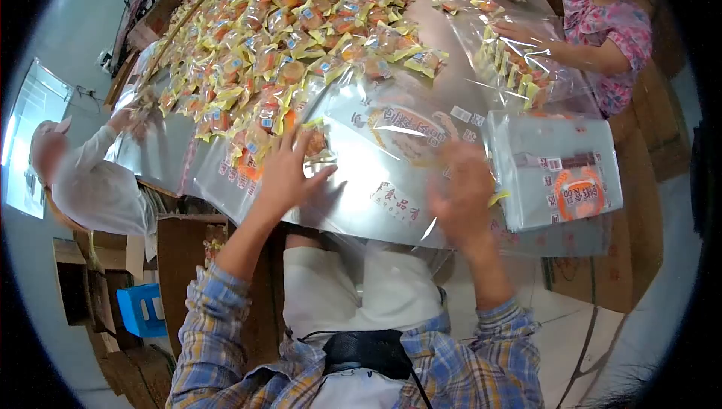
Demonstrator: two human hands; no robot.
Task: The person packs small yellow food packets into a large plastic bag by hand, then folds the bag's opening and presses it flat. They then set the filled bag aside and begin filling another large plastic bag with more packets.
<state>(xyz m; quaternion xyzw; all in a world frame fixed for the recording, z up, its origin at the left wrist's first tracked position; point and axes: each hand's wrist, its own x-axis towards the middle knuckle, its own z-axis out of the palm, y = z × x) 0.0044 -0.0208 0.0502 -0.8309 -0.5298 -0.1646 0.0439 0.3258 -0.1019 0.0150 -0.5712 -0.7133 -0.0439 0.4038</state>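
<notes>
Evidently packing is under way — at centre left, the left hand (286,172) lies fingers spread among the wrapped snack packets (293,40) beside the clear printed bag (391,161) on the worktop (162,157). Next, I judge, comes gathering packets bagward. Right of centre, the blurred right hand (462,194) hovers over the bag — grip unclear.

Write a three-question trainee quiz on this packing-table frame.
1. True or false: the left hand rests on a clear printed bag.
2. Which lies nearest the right hand? A) blue crate B) stack of printed bags C) cardboard box
3. What wrapper colour dominates the snack pile?

Key: 1 true; 2 B; 3 yellow.
</notes>
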